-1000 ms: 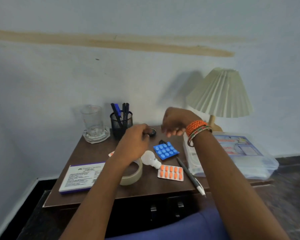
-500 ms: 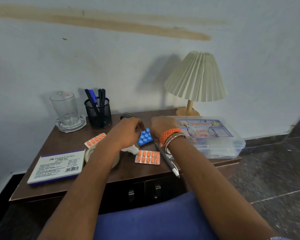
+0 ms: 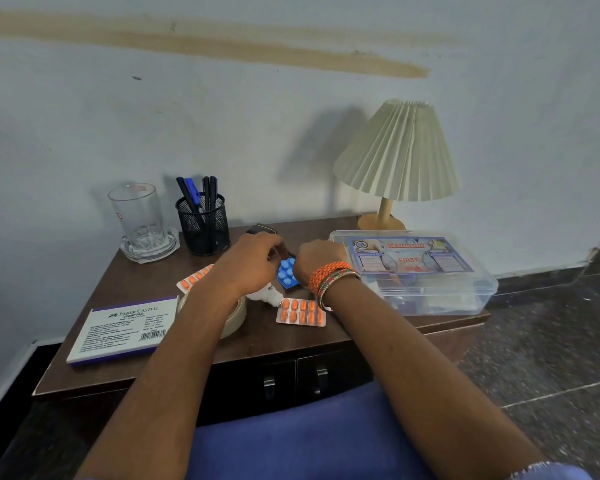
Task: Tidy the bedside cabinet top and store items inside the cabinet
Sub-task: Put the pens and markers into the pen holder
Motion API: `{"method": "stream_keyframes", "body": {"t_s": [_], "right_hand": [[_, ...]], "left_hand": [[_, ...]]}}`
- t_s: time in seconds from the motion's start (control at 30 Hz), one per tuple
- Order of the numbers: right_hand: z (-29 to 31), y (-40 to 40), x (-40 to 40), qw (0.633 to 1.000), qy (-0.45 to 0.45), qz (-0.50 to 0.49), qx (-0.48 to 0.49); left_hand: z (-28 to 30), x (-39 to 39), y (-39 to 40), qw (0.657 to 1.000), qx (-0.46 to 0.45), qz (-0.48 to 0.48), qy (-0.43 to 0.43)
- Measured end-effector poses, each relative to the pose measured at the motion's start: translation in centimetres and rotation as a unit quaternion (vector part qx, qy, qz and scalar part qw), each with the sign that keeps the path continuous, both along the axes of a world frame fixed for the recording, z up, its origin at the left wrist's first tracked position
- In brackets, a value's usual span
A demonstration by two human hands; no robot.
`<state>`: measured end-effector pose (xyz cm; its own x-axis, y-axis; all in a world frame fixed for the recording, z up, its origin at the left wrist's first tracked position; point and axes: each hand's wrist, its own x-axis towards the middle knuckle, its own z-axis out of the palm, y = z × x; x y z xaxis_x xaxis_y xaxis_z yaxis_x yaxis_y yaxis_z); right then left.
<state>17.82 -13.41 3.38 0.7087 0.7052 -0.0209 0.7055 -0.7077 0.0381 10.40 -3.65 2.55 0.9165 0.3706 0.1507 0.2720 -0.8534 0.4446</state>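
The brown bedside cabinet top (image 3: 264,341) holds a blue blister pack (image 3: 286,276), an orange blister pack (image 3: 300,311), a second orange pack (image 3: 194,278), a tape roll (image 3: 237,315), a white bulb (image 3: 265,296) and a stamp pad box (image 3: 125,329). My left hand (image 3: 253,265) hovers over the bulb, its fingertips pinching a small dark thing beside the blue pack. My right hand (image 3: 317,259) is at the blue pack's right edge, back up and fingers hidden. Both cabinet doors (image 3: 295,382) are closed.
At the back stand a glass (image 3: 137,213) in a clear dish, a mesh pen holder (image 3: 203,223), a dark round object (image 3: 262,229) and a pleated lamp (image 3: 399,154). A clear first aid box (image 3: 413,271) fills the right side. The wall is behind, dark floor to the right.
Both hands have come down from the back of the top to the blue blister pack. My left hand left the dark round object and now pinches something small.
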Motion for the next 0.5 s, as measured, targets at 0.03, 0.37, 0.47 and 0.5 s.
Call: {"method": "stream_keyframes", "body": {"t_s": [0.03, 0.37, 0.47, 0.5], "right_hand": [[0.1, 0.0, 0.0, 1.0, 0.004, -0.001, 0.007], [4.8, -0.8, 2.3, 0.949, 0.125, -0.026, 0.287], [5.4, -0.7, 2.2, 0.881, 0.216, -0.005, 0.42], [5.5, -0.7, 1.9, 0.85, 0.254, -0.004, 0.462]], "left_hand": [[0.1, 0.0, 0.0, 1.0, -0.004, -0.001, -0.007], [2.1, -0.8, -0.9, 0.948, -0.305, -0.008, -0.092], [2.6, -1.3, -0.9, 0.926, -0.366, -0.02, -0.089], [2.7, -1.5, -0.8, 0.92, -0.379, -0.019, -0.096]]}}
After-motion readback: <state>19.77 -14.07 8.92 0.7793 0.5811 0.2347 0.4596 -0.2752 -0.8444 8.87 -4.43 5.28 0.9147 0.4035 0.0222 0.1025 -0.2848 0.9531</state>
